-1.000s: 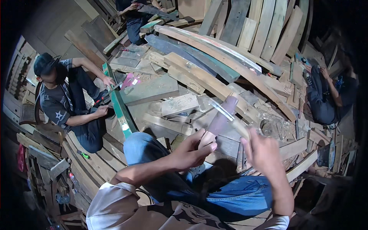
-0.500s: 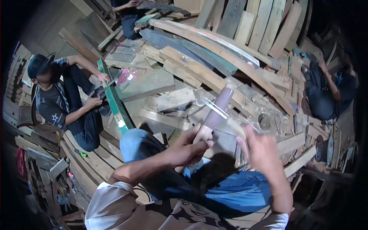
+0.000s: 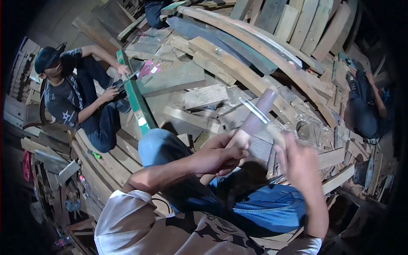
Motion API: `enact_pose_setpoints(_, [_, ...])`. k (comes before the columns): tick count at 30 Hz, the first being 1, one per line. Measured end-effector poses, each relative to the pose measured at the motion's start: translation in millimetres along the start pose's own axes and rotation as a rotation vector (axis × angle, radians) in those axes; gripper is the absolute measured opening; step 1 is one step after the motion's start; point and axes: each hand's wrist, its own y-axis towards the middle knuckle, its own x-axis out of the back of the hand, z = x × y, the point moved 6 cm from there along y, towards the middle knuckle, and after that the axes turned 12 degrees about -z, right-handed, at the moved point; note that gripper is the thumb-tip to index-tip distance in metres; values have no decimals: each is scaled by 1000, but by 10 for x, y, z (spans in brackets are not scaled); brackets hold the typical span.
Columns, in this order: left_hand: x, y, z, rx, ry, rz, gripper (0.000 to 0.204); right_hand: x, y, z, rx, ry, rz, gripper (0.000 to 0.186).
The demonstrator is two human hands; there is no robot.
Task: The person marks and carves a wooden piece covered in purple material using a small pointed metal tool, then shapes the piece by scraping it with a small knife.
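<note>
My left hand (image 3: 223,155) is closed round the pale lower part of a round wooden piece with a thick mauve upper end (image 3: 259,111). That piece slants up and to the right, above my bent knees. A narrow pale length shows below the hand. In my right hand (image 3: 299,159), blurred by motion, is the pale handle (image 3: 277,135) of a bladed tool. Its bright, straight metal blade (image 3: 250,108) lies across the mauve end; whether it touches the wood I cannot tell. The exact kind of tool is not clear.
A seated person (image 3: 68,93) at the left works on a green-painted beam (image 3: 138,102). Another person (image 3: 365,102) sits at the far right. Several long boards (image 3: 238,68) and offcuts (image 3: 206,97) cover the floor ahead. Planks (image 3: 306,25) lean together at the back.
The view has shifted, so the surroundings sit further right and mostly higher in the picture. Both hands keep their holds. The blade remains across the mauve end.
</note>
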Motion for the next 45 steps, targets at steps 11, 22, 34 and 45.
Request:
enact_pose_setpoints(11, [44,-18,18,-28,51,49,18,1,22,32,-188,14,39,28])
enact_pose_setpoints(22, [76,4,48,8,-22,28,20,62,56,92,14,21,-3,28])
enact_pose_setpoints(34, [97,-9,55,85,-150,90,17,17,-41,266,100,83,27,27])
enact_pose_setpoints(45, [90,11,60,161,-336,181,18,68,62,-40,22,-38,-87,30])
